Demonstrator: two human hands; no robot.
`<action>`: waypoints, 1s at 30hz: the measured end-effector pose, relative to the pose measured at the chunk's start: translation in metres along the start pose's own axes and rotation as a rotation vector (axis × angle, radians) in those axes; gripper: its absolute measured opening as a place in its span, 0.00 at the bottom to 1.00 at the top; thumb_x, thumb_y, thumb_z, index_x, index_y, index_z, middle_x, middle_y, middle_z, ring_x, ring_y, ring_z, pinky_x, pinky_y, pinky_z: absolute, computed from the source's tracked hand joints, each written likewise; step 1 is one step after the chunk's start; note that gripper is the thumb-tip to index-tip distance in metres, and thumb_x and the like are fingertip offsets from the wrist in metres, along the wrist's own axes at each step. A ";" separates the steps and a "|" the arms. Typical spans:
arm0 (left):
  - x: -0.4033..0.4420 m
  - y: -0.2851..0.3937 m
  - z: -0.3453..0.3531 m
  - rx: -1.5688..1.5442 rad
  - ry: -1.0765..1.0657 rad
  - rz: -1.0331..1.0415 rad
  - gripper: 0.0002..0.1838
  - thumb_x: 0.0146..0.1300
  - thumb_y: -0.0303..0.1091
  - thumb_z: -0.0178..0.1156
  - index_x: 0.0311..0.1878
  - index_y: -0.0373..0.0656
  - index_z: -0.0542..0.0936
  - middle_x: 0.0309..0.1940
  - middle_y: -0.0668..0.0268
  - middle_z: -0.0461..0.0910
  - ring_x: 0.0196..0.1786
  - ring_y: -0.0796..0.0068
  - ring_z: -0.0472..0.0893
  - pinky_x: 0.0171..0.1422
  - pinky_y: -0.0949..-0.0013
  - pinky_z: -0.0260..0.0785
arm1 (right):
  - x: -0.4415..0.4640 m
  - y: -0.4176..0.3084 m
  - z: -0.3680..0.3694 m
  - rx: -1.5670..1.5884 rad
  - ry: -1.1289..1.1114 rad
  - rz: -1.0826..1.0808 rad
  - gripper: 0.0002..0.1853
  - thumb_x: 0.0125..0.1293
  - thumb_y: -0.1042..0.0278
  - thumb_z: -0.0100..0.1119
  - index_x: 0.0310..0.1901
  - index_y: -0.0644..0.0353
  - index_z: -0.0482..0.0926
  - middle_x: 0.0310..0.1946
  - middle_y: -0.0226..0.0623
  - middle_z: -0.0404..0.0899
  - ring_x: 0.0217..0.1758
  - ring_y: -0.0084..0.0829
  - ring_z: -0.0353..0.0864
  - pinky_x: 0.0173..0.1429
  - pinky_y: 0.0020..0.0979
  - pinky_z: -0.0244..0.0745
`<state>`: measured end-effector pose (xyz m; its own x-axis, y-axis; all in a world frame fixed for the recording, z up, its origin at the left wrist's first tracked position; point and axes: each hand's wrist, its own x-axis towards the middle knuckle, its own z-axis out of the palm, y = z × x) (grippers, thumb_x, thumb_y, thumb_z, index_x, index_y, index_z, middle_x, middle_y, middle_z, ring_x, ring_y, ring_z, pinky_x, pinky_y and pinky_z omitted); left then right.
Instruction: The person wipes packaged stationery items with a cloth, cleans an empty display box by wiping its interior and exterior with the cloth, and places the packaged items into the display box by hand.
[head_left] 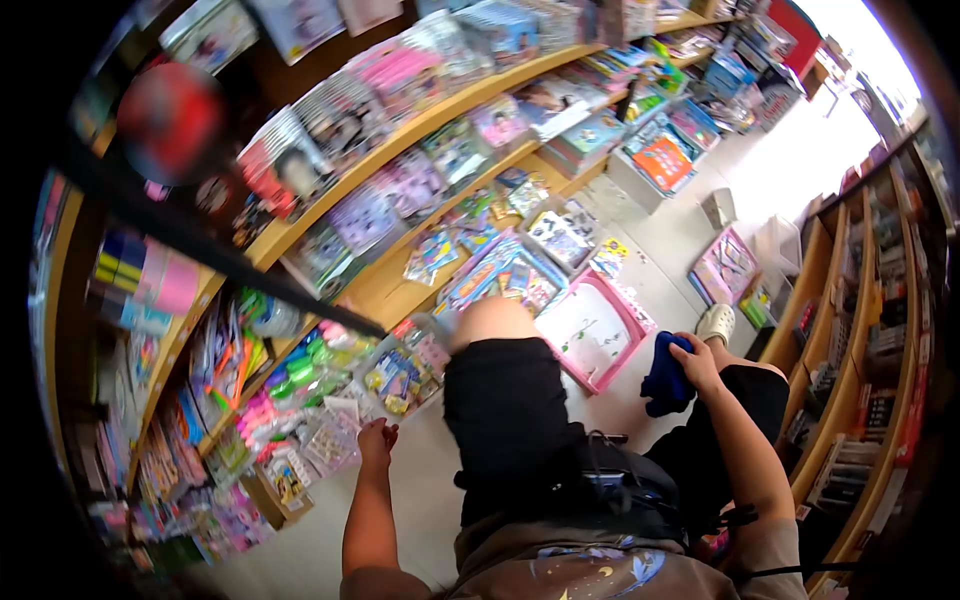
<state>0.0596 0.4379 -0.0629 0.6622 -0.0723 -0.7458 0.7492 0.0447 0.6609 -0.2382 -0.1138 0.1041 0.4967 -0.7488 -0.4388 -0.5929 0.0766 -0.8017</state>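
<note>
My right hand [697, 366] is closed around a dark blue cloth [665, 378], bunched up beside my right knee. My left hand [377, 440] hangs at the lower left with its fingers curled in, and I see nothing in them. Close to that hand are clear plastic packets [333, 440] and a clear bin of colourful small packs [400, 380]. In front of my knees a pink-rimmed tray [597, 335] with a white base lies on the floor. Just beyond it stands a clear bin of stickers and cards [562, 235].
Wooden shelves [470, 95] packed with books and wrapped goods run along the left and front. Another wooden shelf [835, 290] stands close on my right. A pink-edged box [727, 265] sits on the tiled floor [665, 245]. A dark, blurred rod [215, 255] crosses the upper left.
</note>
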 end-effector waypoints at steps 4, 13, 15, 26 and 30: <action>-0.066 0.082 0.154 0.072 -0.325 0.091 0.06 0.64 0.35 0.51 0.40 0.45 0.73 0.33 0.67 0.77 0.37 0.75 0.78 0.41 0.67 0.71 | 0.010 0.014 -0.015 0.121 -0.045 0.125 0.15 0.60 0.67 0.58 0.48 0.62 0.74 0.34 0.37 0.77 0.34 0.28 0.77 0.38 0.28 0.75; -0.121 0.129 0.319 0.382 -0.451 0.234 0.17 0.68 0.39 0.44 0.47 0.37 0.75 0.42 0.63 0.78 0.44 0.74 0.77 0.52 0.71 0.68 | 0.035 0.026 -0.016 -0.456 -0.258 0.109 0.24 0.51 0.55 0.60 0.50 0.54 0.76 0.45 0.45 0.78 0.47 0.41 0.78 0.52 0.35 0.72; -0.132 0.141 0.357 0.685 -0.567 0.462 0.14 0.66 0.35 0.47 0.47 0.36 0.75 0.43 0.62 0.79 0.46 0.74 0.77 0.53 0.72 0.67 | 0.051 0.021 -0.021 -0.491 -0.308 0.060 0.24 0.52 0.54 0.60 0.51 0.52 0.76 0.45 0.44 0.78 0.48 0.41 0.78 0.51 0.35 0.72; -0.023 0.037 0.571 1.878 -1.047 0.640 0.22 0.57 0.42 0.58 0.48 0.34 0.73 0.44 0.52 0.77 0.49 0.57 0.76 0.54 0.62 0.67 | 0.093 0.047 0.005 -0.603 -0.379 -0.022 0.20 0.52 0.56 0.61 0.48 0.47 0.75 0.41 0.48 0.74 0.43 0.46 0.77 0.46 0.41 0.74; 0.027 -0.073 0.645 1.981 -0.906 0.868 0.35 0.54 0.44 0.60 0.60 0.33 0.61 0.62 0.46 0.59 0.67 0.48 0.56 0.69 0.53 0.49 | 0.089 0.026 0.008 -0.522 -0.422 -0.010 0.20 0.51 0.57 0.62 0.46 0.51 0.74 0.40 0.48 0.73 0.42 0.46 0.77 0.42 0.42 0.75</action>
<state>0.0135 -0.2095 -0.0774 0.1114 -0.8547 -0.5070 -0.8816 -0.3204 0.3466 -0.2043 -0.1726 0.0408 0.6460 -0.4185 -0.6384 -0.7632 -0.3365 -0.5517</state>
